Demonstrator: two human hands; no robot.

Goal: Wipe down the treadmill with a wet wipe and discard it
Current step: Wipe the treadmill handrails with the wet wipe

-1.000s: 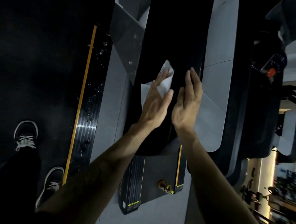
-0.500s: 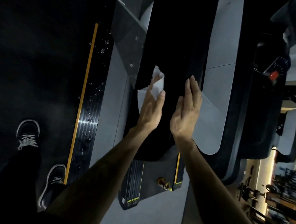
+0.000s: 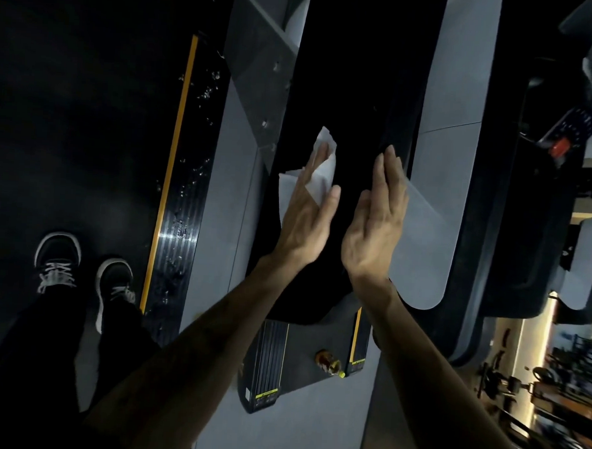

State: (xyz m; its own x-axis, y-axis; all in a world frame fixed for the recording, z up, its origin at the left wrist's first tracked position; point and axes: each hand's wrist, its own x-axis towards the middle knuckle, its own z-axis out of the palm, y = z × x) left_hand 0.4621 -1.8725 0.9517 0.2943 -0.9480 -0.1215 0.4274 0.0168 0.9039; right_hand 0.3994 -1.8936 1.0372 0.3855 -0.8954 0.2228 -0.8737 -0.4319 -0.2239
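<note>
The left hand (image 3: 306,221) presses the wet wipe (image 3: 319,175) flat, fingers straight, against the treadmill's black panel (image 3: 360,90). The right hand (image 3: 377,225), open and empty, lies at its 3 o'clock. Maintain even palm pressure; stroke toward 12 o'clock in overlapping passes.

White crumpled wet wipe (image 3: 319,177): we see it partly covered by the left hand (image 3: 305,221).
Black glossy treadmill panel (image 3: 356,90): top cut off.
Background gym equipment (image 3: 536,384): blurred.
</note>
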